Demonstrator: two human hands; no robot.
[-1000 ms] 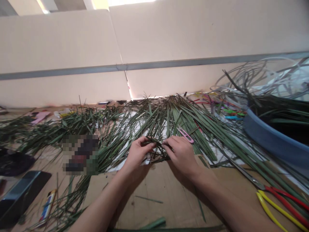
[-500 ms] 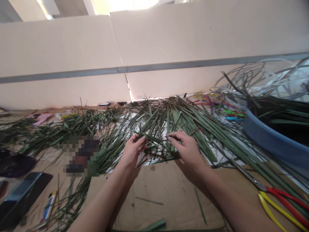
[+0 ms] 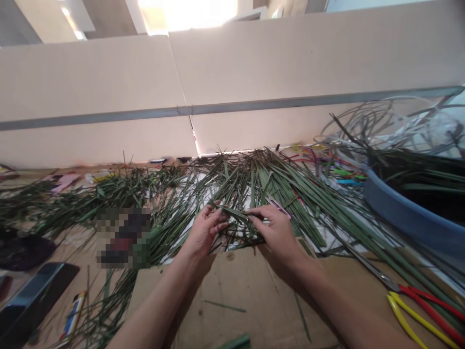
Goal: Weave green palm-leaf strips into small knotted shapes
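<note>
A green leaf strip (image 3: 235, 212) stretches between my two hands, above the near edge of the spread leaves. Its left end is pinched in the curled fingers of my left hand (image 3: 208, 227). My right hand (image 3: 273, 227) grips the other end between thumb and forefinger. Many long green leaves (image 3: 290, 191) fan out behind my hands. Just beyond my right hand lies a small pink-handled tool (image 3: 281, 208), partly hidden by the leaves and the hand. Below both forearms is a sheet of cardboard (image 3: 232, 278) with a few leaf scraps on it.
Scissors (image 3: 395, 287) with red and yellow handles lie at the right. Behind them stands a blue tub (image 3: 392, 203) of dark leaves. A lighter (image 3: 73, 315) and a dark phone-like slab (image 3: 38, 295) lie at the left. A pale panel (image 3: 127, 135) closes off the back.
My right hand has shifted slightly left and down, and now holds the strip's right end. The strip looks straighter between the hands. The pink-handled tool shows more clearly. The view has tilted slightly.
</note>
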